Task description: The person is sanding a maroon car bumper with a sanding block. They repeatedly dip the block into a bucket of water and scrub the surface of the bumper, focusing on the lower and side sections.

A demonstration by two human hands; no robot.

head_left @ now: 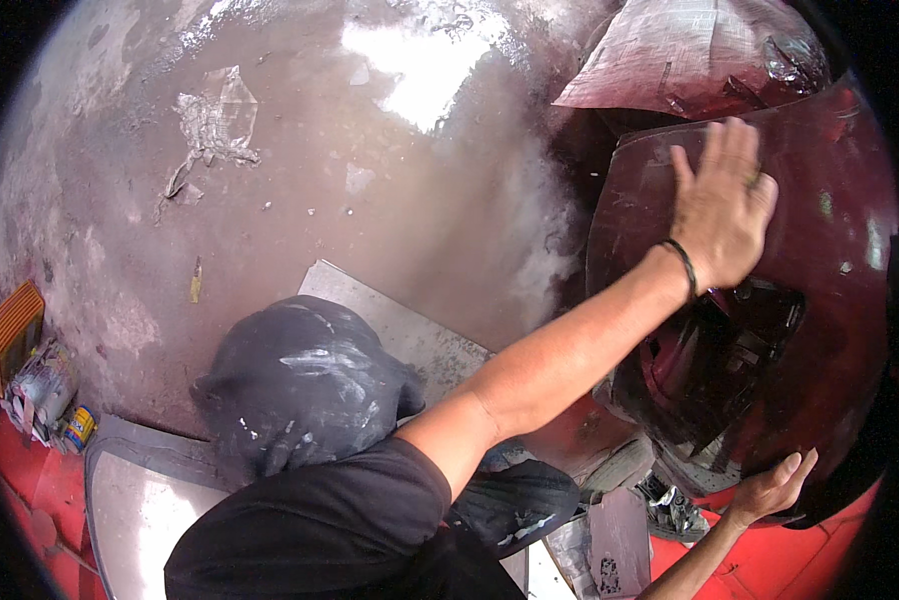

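A glossy dark red car body panel (830, 290) with a dark cut-out opening stands on the right. My left arm reaches across to it, and my left hand (722, 205) lies flat on its upper part, above the opening. The fingers of that hand are stretched and partly spread; nothing is in them. At the panel's lower edge, my right hand (770, 490) touches or rests close against it with fingers extended. Whether those fingers press on the panel cannot be made out. Masking sheeting (690, 55) with red overspray covers the area beyond the panel's top edge.
My dark, white-smeared knee (305, 385) is left of my arm. A grey flat sheet (400, 315) lies behind it. At far left are an orange box (15, 325), a paint-smeared can (45, 390) and a small yellow-blue tin (79, 428). Crumpled plastic (225, 115) lies on the floor.
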